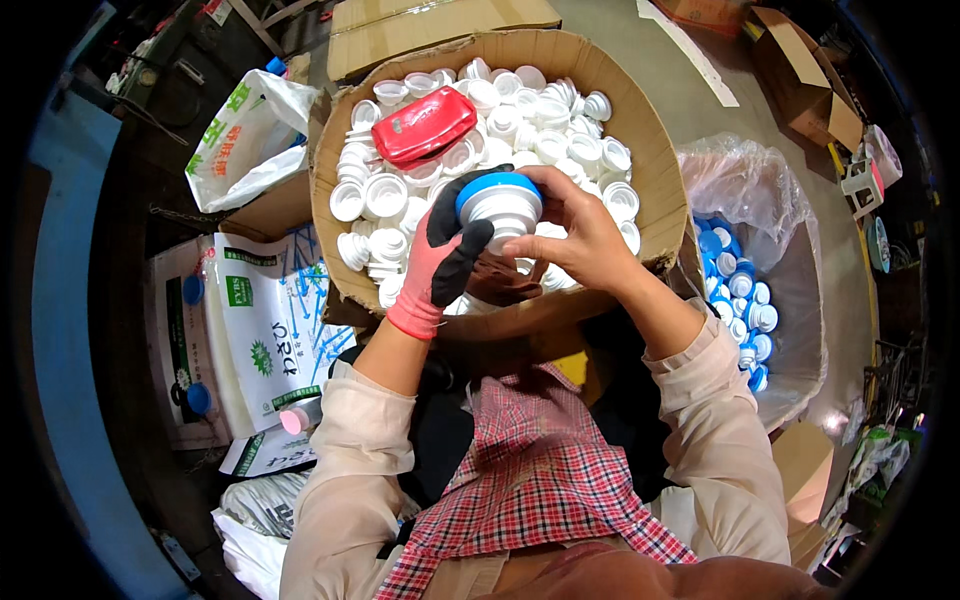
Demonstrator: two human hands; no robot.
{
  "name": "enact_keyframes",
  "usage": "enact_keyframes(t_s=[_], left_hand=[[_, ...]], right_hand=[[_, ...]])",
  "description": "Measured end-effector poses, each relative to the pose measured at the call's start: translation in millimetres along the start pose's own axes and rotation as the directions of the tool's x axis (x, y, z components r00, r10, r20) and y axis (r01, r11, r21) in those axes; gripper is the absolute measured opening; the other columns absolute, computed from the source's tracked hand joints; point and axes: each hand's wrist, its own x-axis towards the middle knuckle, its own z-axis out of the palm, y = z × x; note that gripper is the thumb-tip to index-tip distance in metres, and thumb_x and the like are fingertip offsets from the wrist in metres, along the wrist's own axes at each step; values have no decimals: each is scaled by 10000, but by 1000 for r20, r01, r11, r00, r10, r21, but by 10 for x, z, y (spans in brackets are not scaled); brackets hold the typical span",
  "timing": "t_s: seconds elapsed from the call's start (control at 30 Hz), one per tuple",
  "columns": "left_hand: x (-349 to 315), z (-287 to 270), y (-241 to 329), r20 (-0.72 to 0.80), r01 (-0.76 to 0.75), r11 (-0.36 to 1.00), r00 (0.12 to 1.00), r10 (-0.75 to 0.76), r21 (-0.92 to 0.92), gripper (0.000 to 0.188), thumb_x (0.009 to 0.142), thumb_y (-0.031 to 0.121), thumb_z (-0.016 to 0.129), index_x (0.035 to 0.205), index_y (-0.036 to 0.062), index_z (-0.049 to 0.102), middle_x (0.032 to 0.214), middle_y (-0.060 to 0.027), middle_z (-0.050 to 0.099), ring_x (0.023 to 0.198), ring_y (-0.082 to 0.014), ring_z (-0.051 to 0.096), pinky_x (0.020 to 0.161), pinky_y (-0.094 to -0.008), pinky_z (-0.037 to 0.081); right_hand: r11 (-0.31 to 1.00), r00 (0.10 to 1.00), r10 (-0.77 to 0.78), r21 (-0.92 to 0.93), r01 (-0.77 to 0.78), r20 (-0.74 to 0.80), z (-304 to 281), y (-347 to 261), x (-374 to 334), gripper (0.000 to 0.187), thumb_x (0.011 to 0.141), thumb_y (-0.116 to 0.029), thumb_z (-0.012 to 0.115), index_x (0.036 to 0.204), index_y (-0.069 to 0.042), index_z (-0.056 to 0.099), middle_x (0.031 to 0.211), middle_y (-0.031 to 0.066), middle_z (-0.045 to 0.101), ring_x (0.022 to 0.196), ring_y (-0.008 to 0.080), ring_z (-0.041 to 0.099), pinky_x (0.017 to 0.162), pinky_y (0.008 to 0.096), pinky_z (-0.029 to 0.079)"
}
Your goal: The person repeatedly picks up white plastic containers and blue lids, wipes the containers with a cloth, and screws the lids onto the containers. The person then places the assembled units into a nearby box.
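Observation:
Between my two hands is a white stepped plastic piece with a blue cap (500,203) around its wide end. My left hand (448,245), in a pink glove with black fingers, is closed around its left side. My bare right hand (580,228) grips the other side, thumb on the white part and fingers at the blue rim. Below them stands a large cardboard box (640,130) full of white stepped plastic pieces (385,196). A red pouch (425,127) lies on top of these pieces, beyond my left hand.
On the right, a plastic-lined container (790,330) holds blue-and-white capped pieces (742,285). To the left are a white plastic bag (248,140) and printed sheets (265,330) with blue caps (199,398) nearby. Flattened cardboard (440,30) lies beyond the box; open cartons (810,85) stand far right.

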Motion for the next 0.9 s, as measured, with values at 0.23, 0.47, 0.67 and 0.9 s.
enact_keyframes(t_s=[0.23, 0.47, 0.67, 0.9], left_hand=[[-27, 8, -85, -34, 26, 999, 999, -27, -32, 516, 873, 183, 742, 1287, -39, 528, 1175, -107, 623, 1059, -165, 588, 941, -306, 471], [100, -154, -384, 210, -297, 537, 953, 218, 790, 510, 958, 272, 608, 1355, -14, 463, 1269, -161, 575, 1119, -264, 579, 957, -388, 475], [234, -234, -339, 36, 178, 977, 984, -175, -117, 449, 1035, 255, 396, 1410, 8, 415, 1402, -189, 481, 1271, -359, 522, 1053, -504, 465], [221, -98, -449, -16, 302, 941, 953, -303, 150, 387, 1018, 258, 517, 1288, -19, 520, 1236, -155, 598, 1155, -285, 619, 951, -399, 528]], right_hand=[[975, 999, -36, -220, 28, -35, 12, -7, -36, 664, 772, -160, 843, 1324, -22, 502, 1165, 116, 625, 1032, 190, 636, 925, 329, 510], [994, 999, -16, -110, 11, -50, -119, -8, 106, 650, 748, -290, 841, 1280, -55, 551, 1145, 174, 641, 1039, 265, 635, 903, 368, 503], [987, 921, -63, -163, 0, -386, -1734, 292, -811, 680, 731, -161, 863, 1332, -84, 555, 1242, 93, 604, 1130, 214, 587, 987, 351, 476], [415, 57, 405, 129, -901, -912, -3150, 2112, -3107, 800, 614, -382, 908, 1223, 47, 617, 1169, 214, 671, 1030, 317, 668, 896, 392, 522]])
